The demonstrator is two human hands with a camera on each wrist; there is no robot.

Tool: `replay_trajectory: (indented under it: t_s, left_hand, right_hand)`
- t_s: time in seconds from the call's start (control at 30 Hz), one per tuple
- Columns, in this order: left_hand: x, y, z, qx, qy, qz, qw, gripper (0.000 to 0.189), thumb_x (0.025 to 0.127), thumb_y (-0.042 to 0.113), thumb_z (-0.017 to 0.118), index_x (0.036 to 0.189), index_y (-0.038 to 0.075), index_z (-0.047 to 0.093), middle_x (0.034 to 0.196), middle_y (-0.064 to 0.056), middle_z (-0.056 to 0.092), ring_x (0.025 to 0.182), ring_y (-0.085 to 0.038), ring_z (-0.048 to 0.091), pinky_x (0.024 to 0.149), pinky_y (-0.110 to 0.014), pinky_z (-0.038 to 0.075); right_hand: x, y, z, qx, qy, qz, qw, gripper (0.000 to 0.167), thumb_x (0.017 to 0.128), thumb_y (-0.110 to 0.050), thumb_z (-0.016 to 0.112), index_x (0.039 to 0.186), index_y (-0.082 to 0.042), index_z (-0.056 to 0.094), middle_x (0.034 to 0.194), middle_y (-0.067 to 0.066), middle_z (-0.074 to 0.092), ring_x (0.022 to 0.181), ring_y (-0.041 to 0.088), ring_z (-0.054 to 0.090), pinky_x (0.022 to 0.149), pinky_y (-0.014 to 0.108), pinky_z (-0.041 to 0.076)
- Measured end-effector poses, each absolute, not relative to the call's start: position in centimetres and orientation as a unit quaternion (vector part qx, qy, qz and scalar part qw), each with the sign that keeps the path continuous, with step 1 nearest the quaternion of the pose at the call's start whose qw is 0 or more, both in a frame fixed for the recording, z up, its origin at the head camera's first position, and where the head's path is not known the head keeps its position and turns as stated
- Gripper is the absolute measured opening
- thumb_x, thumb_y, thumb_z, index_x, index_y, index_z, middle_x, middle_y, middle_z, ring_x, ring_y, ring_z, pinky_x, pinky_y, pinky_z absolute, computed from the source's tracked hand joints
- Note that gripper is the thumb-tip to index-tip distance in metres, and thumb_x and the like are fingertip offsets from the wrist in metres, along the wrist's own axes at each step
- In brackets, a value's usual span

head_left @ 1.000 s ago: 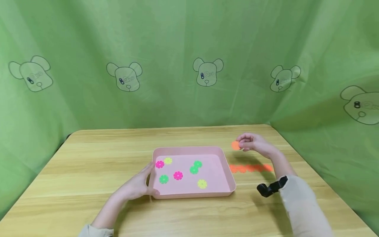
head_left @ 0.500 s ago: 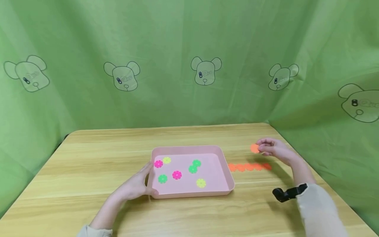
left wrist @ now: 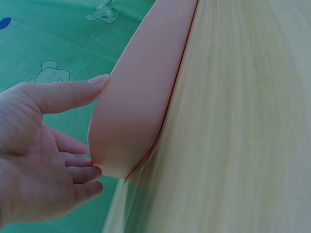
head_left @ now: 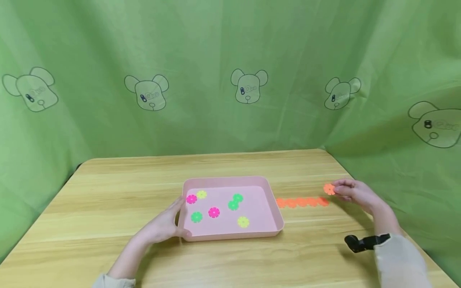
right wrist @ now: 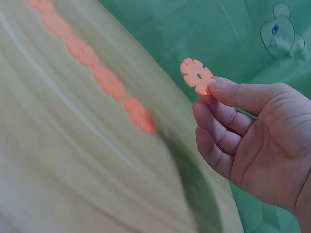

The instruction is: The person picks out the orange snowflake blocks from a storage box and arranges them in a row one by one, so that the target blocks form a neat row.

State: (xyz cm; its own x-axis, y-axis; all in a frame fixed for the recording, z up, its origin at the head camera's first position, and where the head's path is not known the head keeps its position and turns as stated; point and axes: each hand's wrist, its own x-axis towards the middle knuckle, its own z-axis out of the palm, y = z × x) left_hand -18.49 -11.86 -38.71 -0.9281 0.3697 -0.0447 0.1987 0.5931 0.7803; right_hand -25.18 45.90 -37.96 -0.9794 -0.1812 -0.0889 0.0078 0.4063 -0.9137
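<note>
In the head view my left hand (head_left: 163, 226) rests against the left end of a shallow pink tray (head_left: 230, 238), thumb at the near corner and fingers along the side. The left wrist view shows the thumb straight against the tray wall (left wrist: 141, 73) and the other fingers relaxed beside it. With thumb and finger my right hand (head_left: 360, 195) pinches an orange snowflake disc (head_left: 329, 189), held above the table. Just below and left of it, a row of several orange discs (head_left: 302, 202) lies on the table, extending from the tray's right side.
Inside the tray lie pink (head_left: 214, 212), green (head_left: 197, 217) and yellow (head_left: 243, 222) notched discs, set apart except for two touching green ones. The wooden table (head_left: 230, 264) is bordered by a green curtain (head_left: 201, 128) behind and at both sides.
My right hand has carried the pinched orange disc rightward and nearer to me, from beyond the row to near its right end. My left hand stays at the tray.
</note>
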Motion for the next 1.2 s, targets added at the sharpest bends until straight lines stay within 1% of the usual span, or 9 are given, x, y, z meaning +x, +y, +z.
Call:
replay_trajectory:
  t_s: [0.07, 0.13, 0.33, 0.4, 0.47, 0.57, 0.67, 0.8, 1.2]
  left_hand:
    - [-18.5, -11.9, -38.7, 0.159, 0.886, 0.423, 0.101, 0.104, 0.065, 0.018, 0.08, 0.145, -0.003, 0.019, 0.152, -0.02, 0.013, 0.137, -0.038, 0.013, 0.108, -0.055, 0.013]
    - [-18.5, -11.9, -38.8, 0.158, 0.886, 0.424, 0.101, 0.103, 0.065, 0.017, 0.08, 0.145, -0.003, 0.019, 0.152, -0.02, 0.013, 0.137, -0.038, 0.013, 0.108, -0.055, 0.013]
    - [-18.6, -11.9, -38.8, 0.156, 0.885, 0.426, 0.102, 0.104, 0.065, 0.018, 0.081, 0.145, -0.004, 0.019, 0.152, -0.02, 0.013, 0.137, -0.038, 0.013, 0.108, -0.055, 0.012]
    - [-18.6, -11.9, -38.8, 0.155, 0.885, 0.426, 0.104, 0.104, 0.065, 0.018, 0.081, 0.145, -0.004, 0.019, 0.152, -0.02, 0.013, 0.138, -0.038, 0.012, 0.108, -0.055, 0.012]
    - [-18.5, -11.9, -38.7, 0.154, 0.885, 0.426, 0.105, 0.104, 0.065, 0.018, 0.081, 0.145, -0.004, 0.019, 0.152, -0.02, 0.013, 0.138, -0.038, 0.012, 0.109, -0.055, 0.012]
    - [-18.5, -11.9, -38.6, 0.157, 0.884, 0.427, 0.106, 0.104, 0.065, 0.018, 0.081, 0.145, -0.006, 0.018, 0.151, -0.021, 0.013, 0.138, -0.038, 0.011, 0.109, -0.055, 0.011]
    - [-18.5, -11.9, -38.7, 0.157, 0.884, 0.427, 0.106, 0.104, 0.065, 0.018, 0.081, 0.145, -0.006, 0.019, 0.151, -0.022, 0.012, 0.138, -0.038, 0.011, 0.109, -0.055, 0.011]
    - [-18.5, -11.9, -38.8, 0.156, 0.885, 0.426, 0.105, 0.104, 0.065, 0.018, 0.081, 0.145, -0.005, 0.018, 0.151, -0.022, 0.012, 0.138, -0.038, 0.011, 0.109, -0.055, 0.011]
    - [-18.4, -11.8, -38.7, 0.162, 0.885, 0.425, 0.101, 0.103, 0.065, 0.017, 0.081, 0.144, -0.006, 0.018, 0.151, -0.023, 0.013, 0.137, -0.039, 0.012, 0.108, -0.055, 0.012]
  right_hand:
    - [-25.0, 46.4, -38.4, -0.043, 0.831, -0.548, 0.088, 0.031, 0.092, -0.014, 0.056, 0.115, 0.005, 0.049, 0.096, -0.008, 0.061, 0.089, 0.005, 0.06, 0.08, 0.022, 0.05]
    - [-24.8, 46.9, -38.8, -0.038, 0.823, -0.559, 0.092, 0.03, 0.092, -0.013, 0.057, 0.115, 0.005, 0.05, 0.096, -0.008, 0.061, 0.088, 0.005, 0.061, 0.08, 0.022, 0.051]
    - [-24.5, 47.8, -39.7, -0.011, 0.798, -0.594, 0.1, 0.011, 0.091, -0.006, 0.056, 0.102, -0.009, 0.059, 0.091, -0.005, 0.063, 0.083, 0.008, 0.062, 0.076, 0.024, 0.053]
    - [-24.5, 47.8, -39.8, -0.003, 0.806, -0.585, 0.094, 0.01, 0.092, -0.007, 0.056, 0.101, -0.008, 0.059, 0.088, -0.005, 0.063, 0.081, 0.008, 0.062, 0.074, 0.024, 0.053]
    - [-24.5, 47.6, -39.9, -0.001, 0.821, -0.564, 0.087, 0.014, 0.092, -0.008, 0.055, 0.104, -0.001, 0.058, 0.087, -0.004, 0.063, 0.078, 0.007, 0.061, 0.072, 0.024, 0.053]
    - [-24.6, 47.4, -40.0, 0.001, 0.847, -0.525, 0.078, 0.029, 0.092, -0.01, 0.055, 0.11, 0.013, 0.052, 0.086, -0.003, 0.063, 0.076, 0.006, 0.06, 0.069, 0.024, 0.053]
    - [-24.7, 47.3, -40.2, -0.001, 0.87, -0.487, 0.077, 0.04, 0.092, -0.011, 0.053, 0.116, 0.021, 0.044, 0.088, -0.002, 0.062, 0.075, 0.005, 0.059, 0.068, 0.024, 0.053]
    - [-24.9, 47.2, -40.2, 0.004, 0.883, -0.463, 0.077, 0.042, 0.092, -0.011, 0.053, 0.117, 0.021, 0.044, 0.088, -0.002, 0.062, 0.075, 0.005, 0.058, 0.067, 0.024, 0.052]
    - [-25.0, 46.9, -40.6, 0.012, 0.904, -0.421, 0.073, 0.038, 0.092, -0.014, 0.054, 0.114, 0.017, 0.049, 0.085, 0.001, 0.059, 0.074, 0.007, 0.054, 0.065, 0.025, 0.05]
